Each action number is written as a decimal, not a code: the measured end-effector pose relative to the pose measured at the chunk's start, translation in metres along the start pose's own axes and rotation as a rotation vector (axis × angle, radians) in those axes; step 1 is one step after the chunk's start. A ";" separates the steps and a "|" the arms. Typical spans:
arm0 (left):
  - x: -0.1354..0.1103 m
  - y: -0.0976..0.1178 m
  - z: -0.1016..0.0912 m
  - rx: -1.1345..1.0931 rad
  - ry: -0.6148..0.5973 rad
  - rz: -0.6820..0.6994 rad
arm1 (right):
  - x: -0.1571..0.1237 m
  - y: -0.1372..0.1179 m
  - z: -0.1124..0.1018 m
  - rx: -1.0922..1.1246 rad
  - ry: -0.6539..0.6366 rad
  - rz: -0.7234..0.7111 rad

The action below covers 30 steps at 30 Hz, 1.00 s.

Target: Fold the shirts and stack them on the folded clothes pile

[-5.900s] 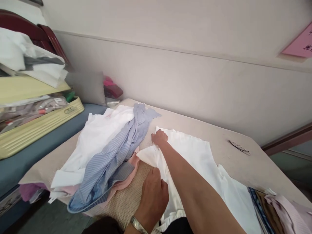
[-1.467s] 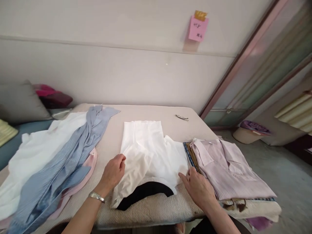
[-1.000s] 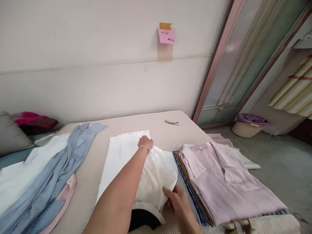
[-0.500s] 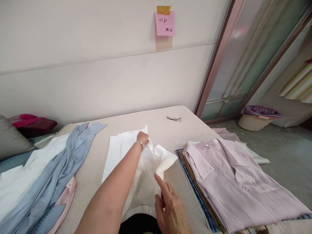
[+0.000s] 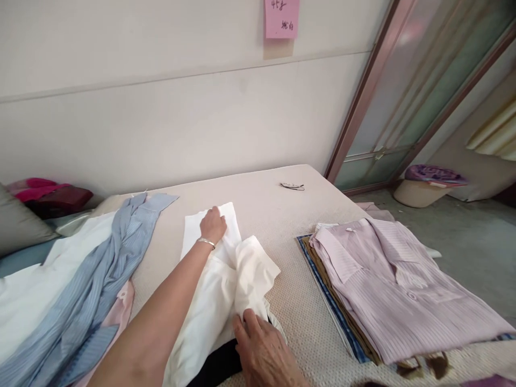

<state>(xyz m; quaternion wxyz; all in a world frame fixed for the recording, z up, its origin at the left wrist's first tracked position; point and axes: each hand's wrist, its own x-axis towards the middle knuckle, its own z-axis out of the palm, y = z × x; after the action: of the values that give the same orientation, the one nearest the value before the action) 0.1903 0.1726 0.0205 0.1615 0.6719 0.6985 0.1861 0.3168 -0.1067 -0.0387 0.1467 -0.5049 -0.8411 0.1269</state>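
A white garment (image 5: 213,290) lies partly bunched on the bed, its flat far end near the middle. My left hand (image 5: 213,224) reaches across to that far end, fingers curled down against the cloth; the fingertips are partly hidden. A loose white flap of it (image 5: 256,263) lies folded over to the right. Closer to me, my right hand (image 5: 264,346) has its thumb and forefinger closed on the lower edge of this flap. Some black cloth (image 5: 220,365) shows beneath the garment, between my two arms.
On the right lies a stack of folded clothes topped by a striped lilac shirt (image 5: 387,285). Blue striped (image 5: 121,258) and white clothes are spread on the left. Eyeglasses (image 5: 292,186) rest near the far edge, before the wall. Beyond stands a lined bin (image 5: 421,192).
My left hand has moved left and lies lower on the cloth. The white flap has folded over toward me, and my right hand has closed on it. The view has tilted down slightly.
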 end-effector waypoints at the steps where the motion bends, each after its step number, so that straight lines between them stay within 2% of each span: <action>1: -0.012 0.013 0.004 0.010 -0.027 0.053 | 0.000 0.000 -0.002 0.008 -0.009 0.011; 5: -0.082 0.055 0.034 0.018 -0.272 0.289 | 0.000 0.000 -0.007 0.051 -0.033 0.043; 6: -0.100 0.060 0.043 0.075 -0.357 0.397 | 0.000 0.000 -0.007 0.058 -0.031 0.047; 8: -0.131 0.063 0.058 0.184 -0.424 0.493 | 0.000 0.000 -0.007 0.061 -0.016 0.045; 11: -0.148 0.058 0.064 0.234 -0.429 0.489 | -0.001 -0.001 -0.008 0.024 0.013 0.021; 14: -0.144 0.049 0.042 0.187 -0.360 0.438 | -0.004 -0.003 -0.010 -0.034 0.017 0.008; 16: -0.143 0.036 0.014 -0.037 -0.256 0.363 | -0.006 -0.004 -0.012 -0.061 0.020 -0.001; 18: -0.151 0.012 -0.017 -0.409 -0.125 0.237 | -0.009 -0.004 -0.012 -0.082 0.025 0.003; 20: -0.168 -0.020 -0.043 -0.701 -0.037 0.055 | -0.011 -0.006 -0.011 -0.094 0.023 0.027; 22: -0.189 -0.056 -0.057 -0.862 0.013 -0.158 | -0.014 -0.008 -0.008 -0.088 0.019 0.044; 24: -0.207 -0.087 -0.059 -0.952 -0.007 -0.351 | -0.016 -0.009 -0.007 -0.073 0.025 0.043; 26: -0.217 -0.108 -0.053 -1.022 -0.057 -0.502 | -0.016 -0.008 -0.009 -0.054 0.043 0.037; 28: -0.217 -0.116 -0.046 -1.058 -0.076 -0.598 | -0.014 -0.001 -0.018 -0.018 0.056 0.074; 30: -0.212 -0.117 -0.041 -1.045 -0.030 -0.640 | -0.010 0.010 -0.031 0.052 0.070 0.181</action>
<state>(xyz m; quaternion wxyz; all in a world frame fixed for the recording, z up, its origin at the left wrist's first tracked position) 0.0778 -0.0438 -0.0044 0.5273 0.2633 0.6796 0.4367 0.3410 -0.1085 -0.0150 0.1768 -0.5790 -0.7828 0.1438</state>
